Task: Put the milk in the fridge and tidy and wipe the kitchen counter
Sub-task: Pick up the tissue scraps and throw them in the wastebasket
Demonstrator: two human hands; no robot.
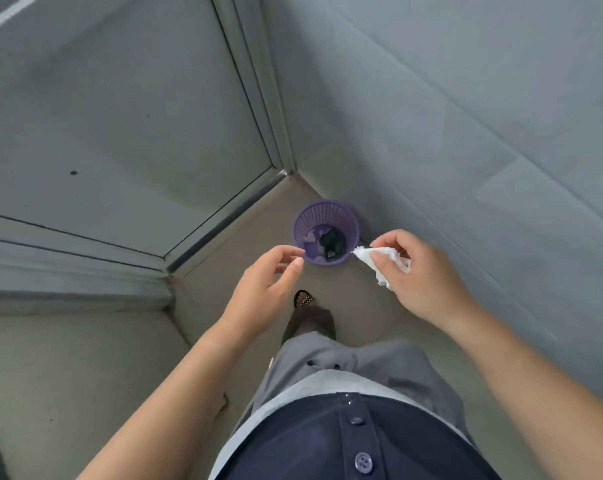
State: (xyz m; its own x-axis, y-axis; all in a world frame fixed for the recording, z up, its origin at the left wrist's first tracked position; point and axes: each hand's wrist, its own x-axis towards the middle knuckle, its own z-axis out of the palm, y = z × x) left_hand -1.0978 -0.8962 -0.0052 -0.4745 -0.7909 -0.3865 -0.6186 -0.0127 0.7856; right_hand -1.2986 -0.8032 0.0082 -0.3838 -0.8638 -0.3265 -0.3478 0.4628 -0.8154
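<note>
A crumpled white paper tissue [379, 259] is pinched in my right hand [421, 271], just to the right of a purple mesh waste basket [348, 216]. The basket stands on the floor in a corner and holds some white scraps and a dark item. My left hand [265, 289] hovers at the basket's near left rim, fingers loosely curled and apart, holding nothing. No milk, fridge or counter is in view.
A grey wall [466, 116] runs along the right. A grey door with a metal frame [258, 98] closes the left side, meeting the wall behind the basket. Beige floor [68, 375] lies underfoot, where my foot in a dark sandal [303, 299] steps toward the basket.
</note>
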